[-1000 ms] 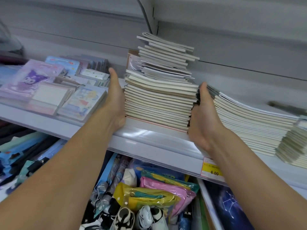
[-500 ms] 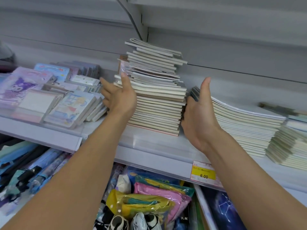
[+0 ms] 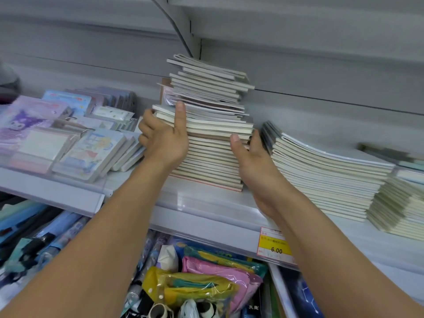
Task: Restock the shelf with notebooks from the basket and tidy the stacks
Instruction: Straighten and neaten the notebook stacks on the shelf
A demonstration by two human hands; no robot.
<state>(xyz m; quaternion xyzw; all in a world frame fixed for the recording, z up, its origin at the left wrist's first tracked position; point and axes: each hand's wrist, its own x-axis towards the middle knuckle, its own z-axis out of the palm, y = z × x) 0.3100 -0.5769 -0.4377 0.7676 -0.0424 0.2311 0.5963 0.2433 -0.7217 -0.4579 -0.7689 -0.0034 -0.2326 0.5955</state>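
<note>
Both hands are up on the tall uneven stack of cream-paged notebooks [image 3: 213, 134], which stands on the white metal shelf [image 3: 206, 203] against the grey back panel. The left hand [image 3: 164, 138] wraps the stack's left side about halfway up: thumb straight up the front edges, fingers curled around the near-left corner, so that grip is closed on the notebooks. The right hand [image 3: 250, 157] is pressed flat to the right side, thumb laid across the page edges in front, fingers straight and slipped into the gap beside the neighbouring pile; a wide, open grip, pushing rather than clasping. Upper notebooks sit skewed and overhang those below. Just right of the stack lies a lower, sloping pile of white-covered notebooks [image 3: 328, 173], and beyond it a smaller cream pile [image 3: 399, 210]. To the left, pastel cartoon-printed ring binders [image 3: 68, 143] lean in a row. A yellow price tag reading 6.00 [image 3: 274, 246] hangs on the shelf edge, above colourful plastic pouches [image 3: 206, 278] below.
</note>
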